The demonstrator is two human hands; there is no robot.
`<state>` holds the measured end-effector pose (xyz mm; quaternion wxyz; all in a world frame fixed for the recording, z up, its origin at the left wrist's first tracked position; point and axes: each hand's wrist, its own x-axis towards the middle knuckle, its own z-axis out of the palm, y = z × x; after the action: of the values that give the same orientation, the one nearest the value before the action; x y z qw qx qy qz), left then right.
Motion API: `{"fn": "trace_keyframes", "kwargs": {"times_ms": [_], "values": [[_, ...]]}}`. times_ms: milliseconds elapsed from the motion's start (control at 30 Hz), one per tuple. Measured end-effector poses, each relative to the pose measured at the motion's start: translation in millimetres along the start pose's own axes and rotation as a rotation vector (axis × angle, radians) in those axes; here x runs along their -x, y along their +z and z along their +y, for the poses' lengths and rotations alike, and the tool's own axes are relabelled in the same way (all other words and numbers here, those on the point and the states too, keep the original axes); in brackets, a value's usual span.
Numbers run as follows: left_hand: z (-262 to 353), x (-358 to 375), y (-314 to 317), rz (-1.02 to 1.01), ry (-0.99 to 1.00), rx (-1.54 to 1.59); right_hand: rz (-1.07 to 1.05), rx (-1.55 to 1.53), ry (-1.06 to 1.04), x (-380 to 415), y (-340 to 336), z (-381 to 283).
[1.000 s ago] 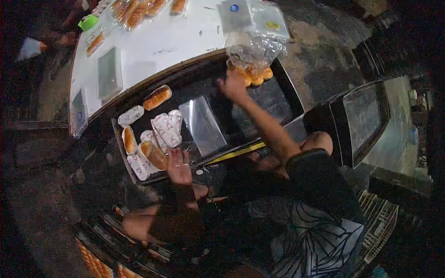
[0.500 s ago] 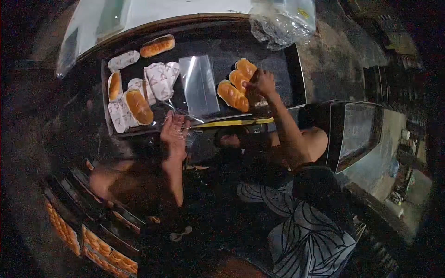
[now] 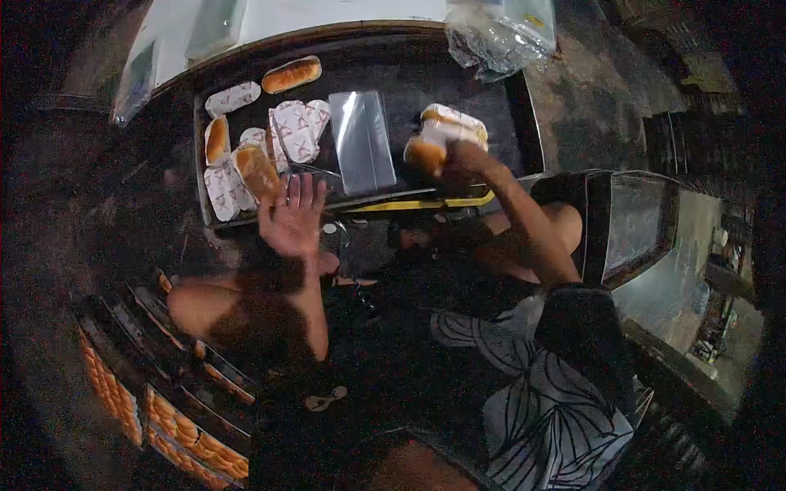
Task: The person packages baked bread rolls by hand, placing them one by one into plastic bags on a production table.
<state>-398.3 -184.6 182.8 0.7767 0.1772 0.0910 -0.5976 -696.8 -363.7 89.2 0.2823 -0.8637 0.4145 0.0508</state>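
Note:
My left hand (image 3: 295, 217) is raised at the tray's near edge, fingers spread, holding nothing. Just beyond its fingertips lies a golden bread roll (image 3: 255, 170) among several rolls showing white printed paper (image 3: 293, 135). A flat stack of clear plastic bags (image 3: 362, 147) sits in the middle of the tray. To its right, my right hand (image 3: 471, 162), blurred by motion, closes on a bread roll (image 3: 426, 154) whose brown end sticks out left of the fingers. Against it, a paper-covered roll (image 3: 454, 123) shows its white side up. My fingers partly hide this group.
The dark tray (image 3: 532, 123) has raised edges. More rolls (image 3: 291, 75) lie at its far left. A crumpled clear plastic bag (image 3: 495, 45) overhangs the far right corner. At lower left stand stacked trays of golden buns (image 3: 176, 421). A yellow strip (image 3: 426, 204) runs below the tray.
The rolls at right, brown tops up before, now show white paper upward. My right hand has moved down slightly. My left hand has left the clear plastic it touched and opened.

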Motion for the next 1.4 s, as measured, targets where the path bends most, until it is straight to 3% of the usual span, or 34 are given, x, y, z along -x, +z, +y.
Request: {"fn": "trace_keyframes", "kwargs": {"times_ms": [33, 67, 133, 200, 233, 267, 300, 333, 367, 433, 500, 567, 633, 700, 767, 800, 833, 867, 900, 933, 967, 1000, 1033, 1067, 1100, 1133, 1167, 1200, 1233, 1267, 1333, 1367, 1400], "values": [[-1, 1, 3, 0.005, 0.036, 0.031, -0.039, 0.074, -0.225, 7, 7, -11], [-2, -1, 17, 0.175, 0.068, 0.014, -0.051, -0.255, -0.092, 11, 4, -28], [3, -3, 24, 0.174, 0.118, 0.019, -0.079, -0.754, 0.067, 17, -3, -51], [0, 3, 23, 0.196, 0.161, 0.024, 0.054, -0.793, -0.182, 44, -31, -110], [-12, 4, 23, 0.191, 0.245, -0.093, -0.025, -0.716, -0.210, 55, -48, -143], [-23, 4, 23, 0.179, 0.320, -0.209, 0.087, -0.710, -0.327, 59, -49, -165], [-31, 5, 24, 0.171, 0.300, -0.210, 0.195, -0.575, -0.253, 56, -44, -177], [-39, 9, 24, 0.079, 0.291, -0.241, 0.208, -0.667, -0.084, 58, -52, -191], [-44, 12, 24, -0.017, 0.289, -0.270, 0.216, -0.664, -0.073, 62, -46, -198], [-52, 16, 11, -0.003, 0.258, -0.307, 0.143, -0.962, 0.150, 66, -36, -212], [-60, 22, -2, 0.047, 0.209, -0.380, 0.168, -0.960, 0.187, 57, -30, -223], [-60, 16, 2, 0.132, 0.186, -0.347, 0.406, -0.868, 0.055, 44, -14, -230], [-33, 19, 21, 0.238, 0.205, -0.461, 0.334, -0.855, -0.448, 57, -12, -236], [-36, 26, 19, 0.227, 0.131, -0.411, 0.449, -0.841, -0.349, 55, -1, -233], [-59, 30, -3, 0.268, 0.040, -0.680, 0.332, -0.588, -0.210, 39, -4, -211], [-69, 39, 0, 0.232, -0.037, -0.838, 0.258, -0.676, -0.020, 28, -20, -202], [-74, 41, 3, 0.189, -0.108, -0.994, 0.505, -0.723, -0.079, -1, -21, -176], [-72, 33, 1, 0.176, -0.095, -0.994, 0.546, -0.774, -0.055, -18, -56, -171], [-73, 25, -12, -0.034, 0.170, -1.670, 0.680, -0.550, 0.012, -29, -99, -182], [-76, 16, -26, -0.290, 0.475, -2.315, 0.880, -0.668, -0.041, -57, -115, -178], [-73, 3, -47, -0.293, 0.476, -2.312, 0.891, -0.670, -0.049, -66, -141, -187], [-63, -14, -69, -0.440, 0.482, -2.505, 0.951, -0.623, -0.267, -92, -140, -184], [-51, -25, -78, -0.598, 0.488, -2.697, 0.982, -0.456, -0.315, -95, -129, -190], [-44, -28, -66, -0.604, 0.501, -2.696, 0.822, -0.477, -0.427, -86, -118, -193], [-38, -29, -43, -0.544, 0.252, -2.777, 0.657, -0.487, -0.324, -64, -85, -196], [-33, -31, -21, -0.486, -0.012, -2.835, 0.353, -0.644, -0.201, -30, -62, -199], [-25, -32, -23, -0.493, -0.091, -2.780, 0.228, -0.604, -0.157, -17, -8, -184], [-17, -34, -25, -0.496, -0.168, -2.725, 0.001, -0.819, -0.138, 22, 8, -188], [-12, -40, -37, -0.554, -0.045, -2.579, -0.025, -0.706, -0.241, 60, 52, -182], [-18, -28, -17, -0.564, 0.034, -2.444, -0.030, -0.715, -0.231, 62, 54, -185], [-36, -3, 3, -0.558, -0.043, -2.262, 0.337, -0.745, 0.198, 66, 60, -199], [-42, 0, 9, -0.549, -0.074, -2.082, 0.341, -0.750, 0.199, 64, 55, -199], [-44, 1, 8, -0.482, 0.003, -2.097, 0.373, -0.777, 0.168, 60, 49, -197]]}}
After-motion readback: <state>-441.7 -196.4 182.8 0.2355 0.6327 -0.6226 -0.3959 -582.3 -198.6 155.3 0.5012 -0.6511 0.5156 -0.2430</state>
